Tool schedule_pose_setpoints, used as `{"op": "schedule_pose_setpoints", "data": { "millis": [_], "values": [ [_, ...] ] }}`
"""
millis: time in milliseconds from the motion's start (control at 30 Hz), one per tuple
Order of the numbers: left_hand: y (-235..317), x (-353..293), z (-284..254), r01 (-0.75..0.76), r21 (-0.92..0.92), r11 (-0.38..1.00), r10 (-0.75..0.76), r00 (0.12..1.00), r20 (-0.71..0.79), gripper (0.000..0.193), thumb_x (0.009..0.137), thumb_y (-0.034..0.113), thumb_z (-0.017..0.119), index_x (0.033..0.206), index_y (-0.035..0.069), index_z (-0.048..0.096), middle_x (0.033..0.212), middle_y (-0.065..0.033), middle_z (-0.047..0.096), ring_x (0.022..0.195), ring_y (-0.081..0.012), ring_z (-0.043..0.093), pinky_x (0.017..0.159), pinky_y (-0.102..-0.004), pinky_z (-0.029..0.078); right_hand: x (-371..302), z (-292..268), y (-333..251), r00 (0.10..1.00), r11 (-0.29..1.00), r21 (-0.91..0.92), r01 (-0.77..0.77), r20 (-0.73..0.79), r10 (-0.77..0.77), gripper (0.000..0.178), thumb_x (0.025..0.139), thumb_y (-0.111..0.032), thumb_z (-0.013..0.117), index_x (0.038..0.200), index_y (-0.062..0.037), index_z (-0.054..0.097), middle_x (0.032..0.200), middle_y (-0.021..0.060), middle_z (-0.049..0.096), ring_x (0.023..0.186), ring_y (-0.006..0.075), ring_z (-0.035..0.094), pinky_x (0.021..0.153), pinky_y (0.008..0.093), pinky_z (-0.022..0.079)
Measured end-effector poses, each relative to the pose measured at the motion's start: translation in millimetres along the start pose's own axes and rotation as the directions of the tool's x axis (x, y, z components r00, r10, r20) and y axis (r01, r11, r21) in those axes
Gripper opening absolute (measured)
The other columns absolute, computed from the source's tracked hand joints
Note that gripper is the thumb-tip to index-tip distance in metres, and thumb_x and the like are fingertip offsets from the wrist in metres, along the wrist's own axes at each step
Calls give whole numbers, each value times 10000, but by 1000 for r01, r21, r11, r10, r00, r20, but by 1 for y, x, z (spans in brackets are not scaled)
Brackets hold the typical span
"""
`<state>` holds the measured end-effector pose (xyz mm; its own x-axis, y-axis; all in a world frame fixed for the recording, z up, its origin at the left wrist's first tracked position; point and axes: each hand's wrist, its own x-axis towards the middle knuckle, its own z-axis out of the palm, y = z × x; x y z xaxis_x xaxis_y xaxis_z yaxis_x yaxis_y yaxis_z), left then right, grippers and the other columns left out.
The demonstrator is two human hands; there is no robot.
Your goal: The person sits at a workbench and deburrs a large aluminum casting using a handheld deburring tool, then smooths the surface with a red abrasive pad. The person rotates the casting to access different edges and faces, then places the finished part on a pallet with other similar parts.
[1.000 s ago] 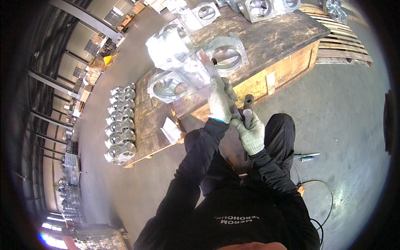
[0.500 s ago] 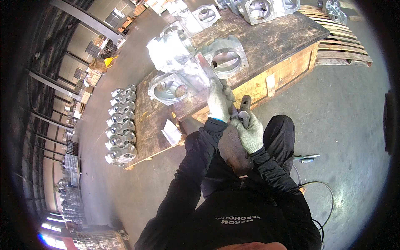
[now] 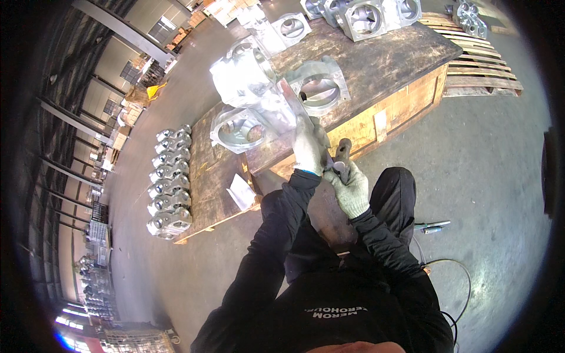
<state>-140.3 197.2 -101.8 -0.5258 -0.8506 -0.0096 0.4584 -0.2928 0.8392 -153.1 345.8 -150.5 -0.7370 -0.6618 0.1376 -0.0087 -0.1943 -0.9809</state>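
My left hand (image 3: 308, 148), in a pale knit glove, is closed around a flat metal bar (image 3: 292, 99). The bar runs away from me to the edge of a silvery metal casting (image 3: 250, 78); I cannot tell if they touch. Close by on the right, my gloved right hand (image 3: 352, 191) grips what looks like a hammer (image 3: 342, 150), its dark head close to the left fist. Most of its handle is hidden. Two other castings with big round openings flank the bar, one at its left (image 3: 240, 130) and one at its right (image 3: 322, 88).
The castings stand on a worn wooden bench (image 3: 388, 56). Several more castings (image 3: 366, 20) sit at its far end, and a row of smaller ones (image 3: 170, 182) lines the left. A paper (image 3: 241, 191), a pallet (image 3: 479, 62), a hose (image 3: 468, 282) and an air tool (image 3: 432, 227) surround me.
My right hand has shifted slightly left with the hammer, whose head is now closer to the left fist. The left hand stays closed on the bar. The view has moved slightly.
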Motion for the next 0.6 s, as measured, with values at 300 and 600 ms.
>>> {"op": "schedule_pose_setpoints", "data": {
  "millis": [300,600],
  "values": [
    [5,-1,3,-38,6,999,38,999,30,339,1085,428,510,1007,106,580,708,7,492,592,-130,473,504,-310,381,-1,-27,14,996,980,-193,45,89,-29,461,934,-241,776,1263,35,607,867,170,726,749,155,699,691,322,555],
    [31,-16,20,-19,85,996,17,999,33,384,1112,416,443,1023,60,554,683,8,457,561,-157,453,542,-324,413,-16,-111,-26,463,341,-330,881,752,-470,268,683,-255,715,891,-118,615,797,79,587,742,306,638,645,435,508]
  ]
}}
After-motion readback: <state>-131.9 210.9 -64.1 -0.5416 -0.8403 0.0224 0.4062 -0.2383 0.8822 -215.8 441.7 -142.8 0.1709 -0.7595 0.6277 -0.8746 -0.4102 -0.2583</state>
